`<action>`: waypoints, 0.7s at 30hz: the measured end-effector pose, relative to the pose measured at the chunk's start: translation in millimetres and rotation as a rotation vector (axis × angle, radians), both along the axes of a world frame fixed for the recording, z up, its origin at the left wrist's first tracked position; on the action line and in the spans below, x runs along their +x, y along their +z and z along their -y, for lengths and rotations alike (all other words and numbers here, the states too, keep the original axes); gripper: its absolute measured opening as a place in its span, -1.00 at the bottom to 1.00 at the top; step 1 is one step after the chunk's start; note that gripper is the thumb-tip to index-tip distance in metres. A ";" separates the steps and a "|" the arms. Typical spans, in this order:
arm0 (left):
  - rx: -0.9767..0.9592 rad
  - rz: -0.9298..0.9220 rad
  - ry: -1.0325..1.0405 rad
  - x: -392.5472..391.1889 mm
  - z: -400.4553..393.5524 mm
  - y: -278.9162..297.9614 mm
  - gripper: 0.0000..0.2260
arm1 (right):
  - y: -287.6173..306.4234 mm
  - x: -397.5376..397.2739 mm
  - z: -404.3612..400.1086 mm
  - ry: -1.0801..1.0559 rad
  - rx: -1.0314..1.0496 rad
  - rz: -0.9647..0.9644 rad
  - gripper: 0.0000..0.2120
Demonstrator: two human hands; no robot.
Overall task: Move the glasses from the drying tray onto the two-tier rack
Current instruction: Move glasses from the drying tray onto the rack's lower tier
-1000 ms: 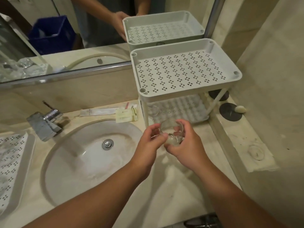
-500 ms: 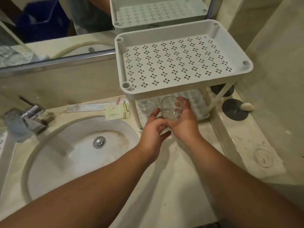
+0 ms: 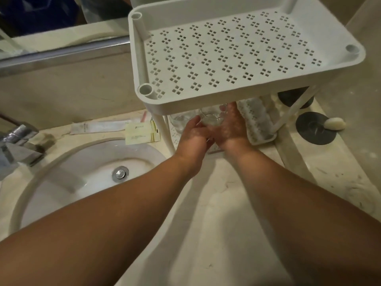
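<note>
Sliding under the rack's top shelf, both hands, left and right, now grip one glass over the lower tier, nearly placed beside another glass.

Head view, looking steeply down, close over rack and sink
</note>
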State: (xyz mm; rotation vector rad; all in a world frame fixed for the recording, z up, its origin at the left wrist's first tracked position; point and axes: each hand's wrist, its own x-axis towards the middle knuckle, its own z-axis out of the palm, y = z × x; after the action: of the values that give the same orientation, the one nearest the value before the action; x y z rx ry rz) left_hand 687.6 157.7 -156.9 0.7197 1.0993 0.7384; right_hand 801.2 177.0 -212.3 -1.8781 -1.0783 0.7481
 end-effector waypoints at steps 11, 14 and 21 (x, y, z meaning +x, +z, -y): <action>-0.087 0.057 -0.004 -4.0 0.4 6.9 -0.76 | 2.0 -3.4 -5.7 -0.013 -0.123 0.103 -0.20; -0.109 0.066 0.021 -16.2 15.2 13.1 -0.51 | 4.7 -13.1 16.7 -0.090 -0.030 0.029 -0.26; -0.088 -0.058 0.017 -81.9 70.0 32.1 -0.51 | 45.1 -65.9 109.3 -0.175 0.129 -0.153 -0.53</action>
State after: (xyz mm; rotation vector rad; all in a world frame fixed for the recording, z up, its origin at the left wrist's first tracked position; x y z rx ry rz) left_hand 605.6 87.7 -124.9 0.6608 1.1847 0.6824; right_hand 735.3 67.7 -167.1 -1.7489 -0.8349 0.6924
